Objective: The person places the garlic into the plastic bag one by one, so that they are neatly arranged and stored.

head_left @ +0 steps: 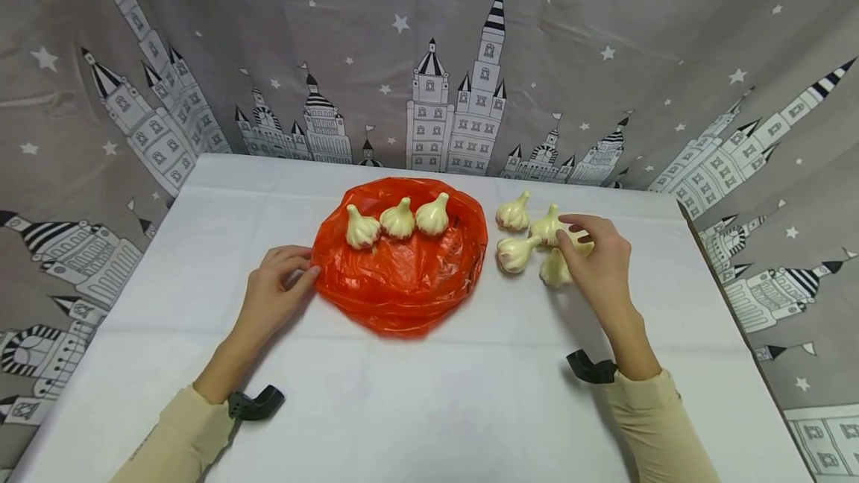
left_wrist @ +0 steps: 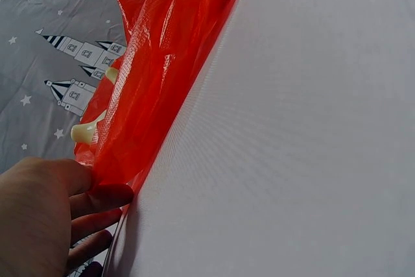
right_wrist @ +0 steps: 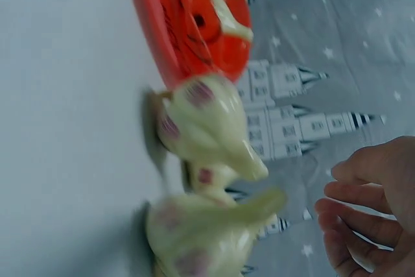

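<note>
A red plastic bag lies spread with its mouth rolled open, and 3 garlic bulbs rest inside near its far rim. My left hand is at the bag's left edge, pinching the rim between thumb and fingers; the left wrist view shows the thumb meeting the red film. To the right of the bag sits a loose cluster of several garlic bulbs. Over that cluster hovers my right hand, fingers slightly bent and apart. In the right wrist view nothing lies between those fingers, and the bulbs stand away from them.
A white cloth covers the table. Behind and at both sides hangs a grey curtain printed with castles and stars. Black straps with mounts sit at both wrists, close to the sleeves.
</note>
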The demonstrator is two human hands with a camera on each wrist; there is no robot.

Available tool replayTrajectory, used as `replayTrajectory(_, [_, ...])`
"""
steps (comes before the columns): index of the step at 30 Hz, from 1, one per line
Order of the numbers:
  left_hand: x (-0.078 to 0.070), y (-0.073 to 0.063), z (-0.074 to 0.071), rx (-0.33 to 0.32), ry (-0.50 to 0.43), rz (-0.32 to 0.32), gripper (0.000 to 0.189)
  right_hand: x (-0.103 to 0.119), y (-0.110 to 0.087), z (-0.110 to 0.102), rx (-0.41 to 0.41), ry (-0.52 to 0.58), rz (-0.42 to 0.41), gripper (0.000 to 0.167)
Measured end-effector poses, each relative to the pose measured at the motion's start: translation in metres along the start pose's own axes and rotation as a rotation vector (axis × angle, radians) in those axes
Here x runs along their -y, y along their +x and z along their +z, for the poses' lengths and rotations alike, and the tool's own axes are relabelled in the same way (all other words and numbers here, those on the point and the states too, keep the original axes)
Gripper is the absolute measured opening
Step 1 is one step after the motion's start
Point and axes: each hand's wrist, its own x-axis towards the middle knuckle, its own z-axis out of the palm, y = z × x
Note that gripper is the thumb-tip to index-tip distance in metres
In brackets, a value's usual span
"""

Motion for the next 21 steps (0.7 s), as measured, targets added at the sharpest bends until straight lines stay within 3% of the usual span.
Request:
replayTrajectory(5, [0.001, 0.000, 0.000, 0.001, 0.001, -0.002, 0.011, -0.008, 0.004, -0.013, -0.014, -0.031, 0.027, 0.022])
replayTrajectory(11, [0.000, 0.001, -0.001, 0.005, -0.006, -0.009, 0.012, -0.010, 0.005, -0.016, 0.034, -0.008, 0.012, 0.020])
replayTrajectory(21, [-0.001, 0.001, -0.001, 0.002, -0.016, -0.003, 0.012, -0.015, 0.005, -0.020, 0.255, -0.038, -0.012, 0.021])
